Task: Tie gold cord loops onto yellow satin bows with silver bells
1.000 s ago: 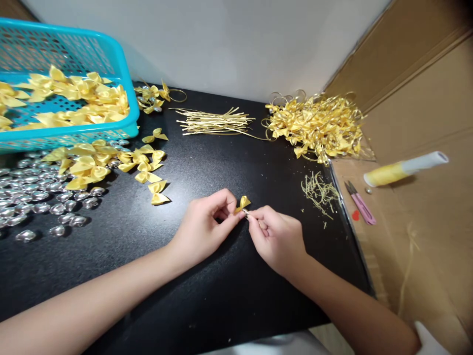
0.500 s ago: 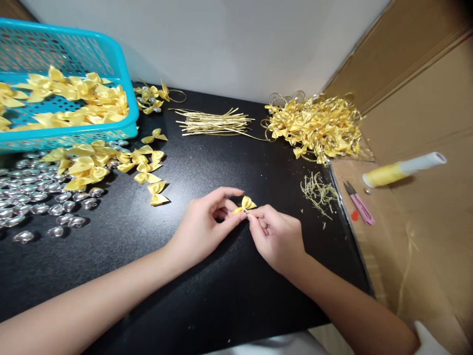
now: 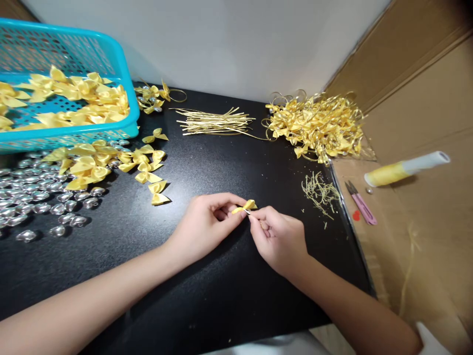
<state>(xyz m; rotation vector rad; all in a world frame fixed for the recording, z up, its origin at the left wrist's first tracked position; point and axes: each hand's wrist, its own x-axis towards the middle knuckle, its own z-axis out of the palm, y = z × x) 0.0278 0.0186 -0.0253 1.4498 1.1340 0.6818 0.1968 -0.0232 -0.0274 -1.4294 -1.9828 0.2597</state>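
Observation:
Over the middle of the black table, my left hand pinches a yellow ribbon bow between its thumb and fingertips. My right hand meets it there, thumb and forefinger pressed together at the bow's near side. A small shiny silver bit shows between the two hands. A sliver of gold tie peeks out from the curled fingers of my right hand; most of it is hidden.
Left are a turquoise basket of bows, loose bows and silver beads. Gold ties lie at the back. Right are finished looped bows, gold trimmings, pink snips and a partly yellow roll.
The bow has tilted flatter in my fingers, and my left forefinger has come down onto it. My right hand keeps its pinch almost in place.

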